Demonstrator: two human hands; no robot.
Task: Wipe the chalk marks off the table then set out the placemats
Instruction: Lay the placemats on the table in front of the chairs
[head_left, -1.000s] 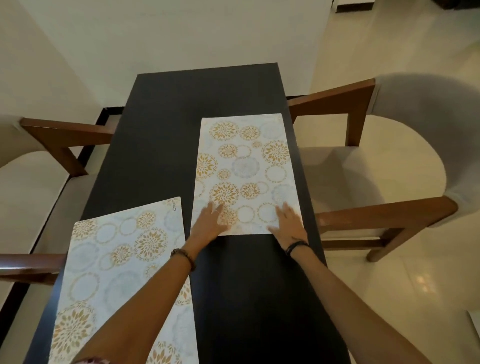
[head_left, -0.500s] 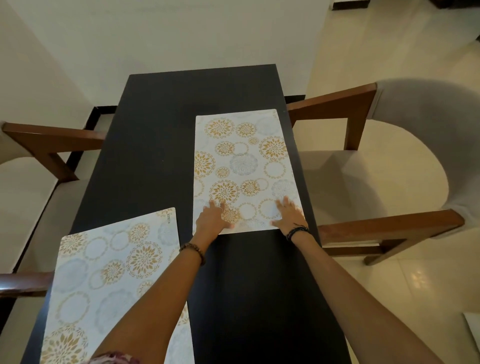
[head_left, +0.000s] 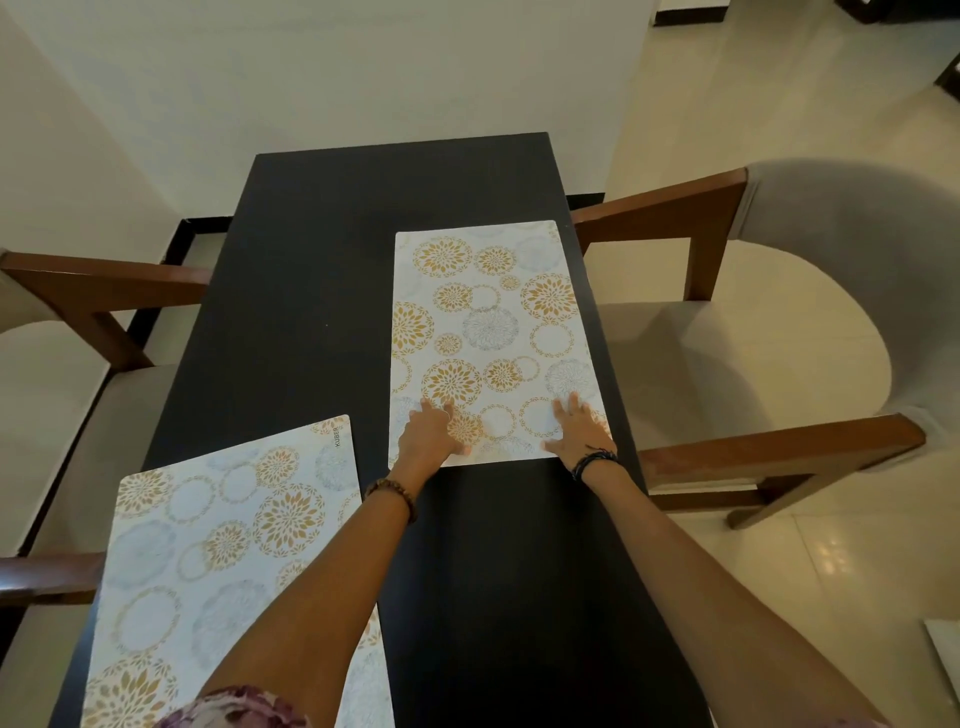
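Head view: left hand (head_left: 428, 436) and right hand (head_left: 577, 431) spread flat on far placemat (head_left: 493, 332), squaring it on table (head_left: 322, 270); wiping looks done. Next: straighten skewed near placemat (head_left: 228, 545).

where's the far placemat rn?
Head view: far placemat lies flat along the table's right edge, beside the right-hand chair, both hands pressing its near end.

- Both forearms are seen bare from wrist to elbow.
- A bracelet of round brown beads (head_left: 392, 493) is worn on the left wrist.
- Several thin dark cord bands (head_left: 593, 461), stacked together, are worn on the right wrist.
- A fabric edge printed in purple and pale floral tones (head_left: 234, 711) is seen at the near left, by the left upper arm.
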